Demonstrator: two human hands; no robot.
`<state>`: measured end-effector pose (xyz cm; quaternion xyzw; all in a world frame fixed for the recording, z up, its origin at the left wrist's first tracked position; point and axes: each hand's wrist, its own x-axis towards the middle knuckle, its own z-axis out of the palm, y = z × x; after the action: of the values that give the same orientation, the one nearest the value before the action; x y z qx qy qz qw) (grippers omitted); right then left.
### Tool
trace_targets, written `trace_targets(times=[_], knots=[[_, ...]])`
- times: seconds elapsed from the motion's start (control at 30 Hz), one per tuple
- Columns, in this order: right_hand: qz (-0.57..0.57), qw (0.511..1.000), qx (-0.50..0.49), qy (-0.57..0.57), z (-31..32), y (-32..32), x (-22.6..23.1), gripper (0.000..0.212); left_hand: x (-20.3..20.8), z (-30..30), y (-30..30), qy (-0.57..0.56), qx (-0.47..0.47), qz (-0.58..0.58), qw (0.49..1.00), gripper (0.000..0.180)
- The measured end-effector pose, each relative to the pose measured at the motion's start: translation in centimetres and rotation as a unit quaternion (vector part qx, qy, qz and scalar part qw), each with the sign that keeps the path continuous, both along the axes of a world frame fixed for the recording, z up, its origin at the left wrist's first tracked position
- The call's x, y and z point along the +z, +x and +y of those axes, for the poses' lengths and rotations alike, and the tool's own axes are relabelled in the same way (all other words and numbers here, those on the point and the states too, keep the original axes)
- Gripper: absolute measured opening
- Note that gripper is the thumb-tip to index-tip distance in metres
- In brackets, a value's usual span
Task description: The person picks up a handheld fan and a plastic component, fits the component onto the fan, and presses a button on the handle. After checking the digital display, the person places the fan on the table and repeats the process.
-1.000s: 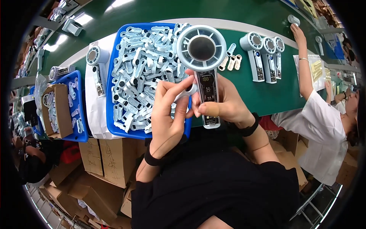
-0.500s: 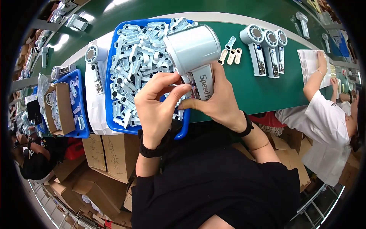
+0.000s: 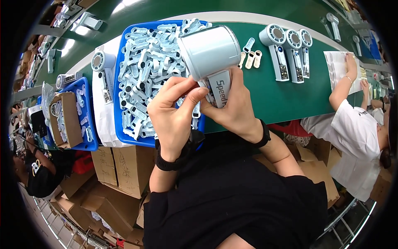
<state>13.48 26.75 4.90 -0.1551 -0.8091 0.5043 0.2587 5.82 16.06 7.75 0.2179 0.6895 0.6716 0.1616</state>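
A pale blue handheld fan (image 3: 210,50) is held up before me, its wide round head away from me and its handle toward me. My right hand (image 3: 235,108) is closed round the handle, thumb underneath. My left hand (image 3: 176,110) pinches thumb and forefinger together at the handle's open side, where inner parts show; what lies between the fingertips is hidden. Behind my left hand stands a blue bin (image 3: 119,83) heaped with light blue handle covers (image 3: 143,62). Right of the fan lie a light blue cover (image 3: 248,45) and several cream covers (image 3: 250,60).
Three fans with uncovered handles (image 3: 278,62) lie on the green table (image 3: 302,99) to the right. Another fan (image 3: 103,66) lies left of the bin, near a smaller blue bin (image 3: 89,124). A co-worker's arm (image 3: 342,89) reaches over white sheets at right. Cardboard boxes (image 3: 124,170) stand below the table.
My right thumb has drawn in closer to the handle, and my left fingertips have shifted slightly toward it. The fan stays in almost the same place.
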Motion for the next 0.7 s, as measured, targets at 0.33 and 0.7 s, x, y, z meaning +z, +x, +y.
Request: trace_targets(times=[0.33, 0.7], knots=[[-0.05, 0.937, 0.184, -0.294, 0.7, 0.8, 2.4, 0.06, 0.2, -0.2, -1.1, 0.155, -0.116, -0.251, 0.948, 0.055], [-0.075, 0.923, 0.214, -0.31, 1.3, 0.9, 3.0, 0.057, 0.0, -0.4, -0.8, 0.158, -0.144, -0.244, 0.946, 0.063]])
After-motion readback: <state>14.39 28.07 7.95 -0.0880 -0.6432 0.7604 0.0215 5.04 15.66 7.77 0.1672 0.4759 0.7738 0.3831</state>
